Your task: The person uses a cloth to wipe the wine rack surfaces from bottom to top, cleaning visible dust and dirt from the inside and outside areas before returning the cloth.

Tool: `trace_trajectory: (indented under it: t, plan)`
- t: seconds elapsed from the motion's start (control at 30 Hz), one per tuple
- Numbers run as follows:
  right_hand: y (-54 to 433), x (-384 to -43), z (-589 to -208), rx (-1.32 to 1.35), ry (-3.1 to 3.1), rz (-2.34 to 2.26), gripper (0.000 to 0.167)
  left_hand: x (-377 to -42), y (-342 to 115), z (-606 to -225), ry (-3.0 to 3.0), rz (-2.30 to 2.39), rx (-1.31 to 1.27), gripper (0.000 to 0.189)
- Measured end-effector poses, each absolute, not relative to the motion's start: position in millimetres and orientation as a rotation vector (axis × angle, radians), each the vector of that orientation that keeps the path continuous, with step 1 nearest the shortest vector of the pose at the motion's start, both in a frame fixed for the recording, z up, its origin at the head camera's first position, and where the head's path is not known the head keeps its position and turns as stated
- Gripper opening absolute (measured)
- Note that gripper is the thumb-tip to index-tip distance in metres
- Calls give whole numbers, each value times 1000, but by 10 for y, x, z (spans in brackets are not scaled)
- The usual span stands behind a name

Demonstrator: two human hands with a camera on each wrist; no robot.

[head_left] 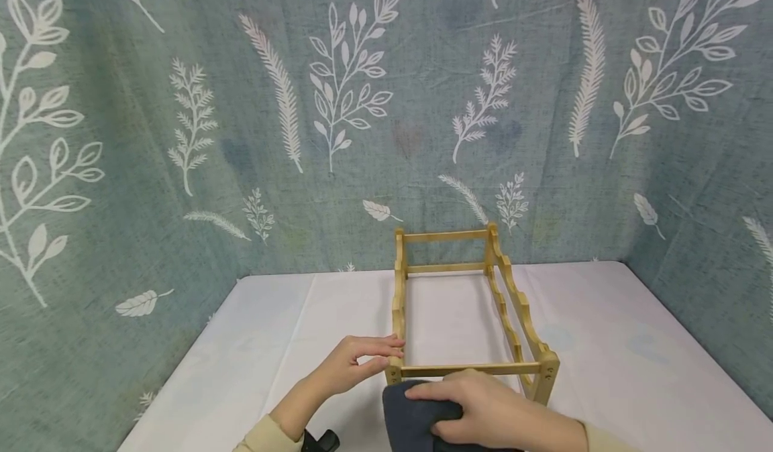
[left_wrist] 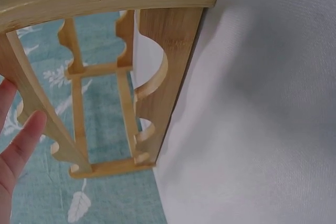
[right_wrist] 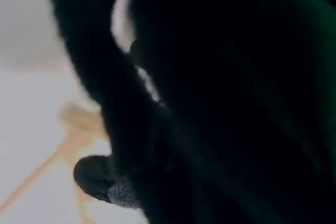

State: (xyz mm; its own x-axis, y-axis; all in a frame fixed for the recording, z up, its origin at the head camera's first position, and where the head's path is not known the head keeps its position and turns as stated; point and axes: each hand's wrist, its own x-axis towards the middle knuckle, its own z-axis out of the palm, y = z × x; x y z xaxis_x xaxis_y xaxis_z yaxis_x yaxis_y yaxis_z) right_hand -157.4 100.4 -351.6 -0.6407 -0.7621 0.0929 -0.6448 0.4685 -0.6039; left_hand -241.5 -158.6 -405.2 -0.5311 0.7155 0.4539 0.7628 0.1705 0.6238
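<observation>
A light wooden rack with scalloped side rails stands lengthwise on the white-covered table. My left hand rests at its near left corner, fingers nearly straight over the rail and thumb by the outer side. In the left wrist view, the thumb lies against a notched rail. My right hand grips a folded dark blue cloth just in front of the rack's near crossbar. That cloth fills most of the right wrist view, dark and blurred, and hides the fingers there.
White cloth covers the table on both sides of the rack. A grey-green curtain with white leaf prints hangs behind and at both sides. A small black object shows beside the left wrist.
</observation>
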Motion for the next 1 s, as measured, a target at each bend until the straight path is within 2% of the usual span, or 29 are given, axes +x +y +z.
trace_trajectory:
  t: [0.1, 0.2, 0.43, 0.73, 0.87, 1.0]
  plan:
    - [1138, -1619, -3132, -1160, 2617, -931, 44, -2411, -1602, -4045, -2334, -1304, -1522, 25]
    - [1247, -1805, -2850, -1056, 2780, -830, 47, -2377, -1594, -4006, -2308, -1259, -1534, 28]
    - [1375, -2529, -2683, -715, 2952, -605, 50, -2373, -1588, -4057, -2280, -1243, -1547, 24]
    - [1248, -3358, -2910, -539, 2922, -273, 49, -2198, -1559, -3919, -2254, -1157, -1573, 22]
    - [1089, -3570, -3176, -559, 2932, -172, 47, -2103, -1546, -3862, -2229, -1144, -1597, 21]
    - [883, -3671, -3484, -603, 2964, -110, 45, -2120, -1555, -3978, -2184, -1113, -1600, 21]
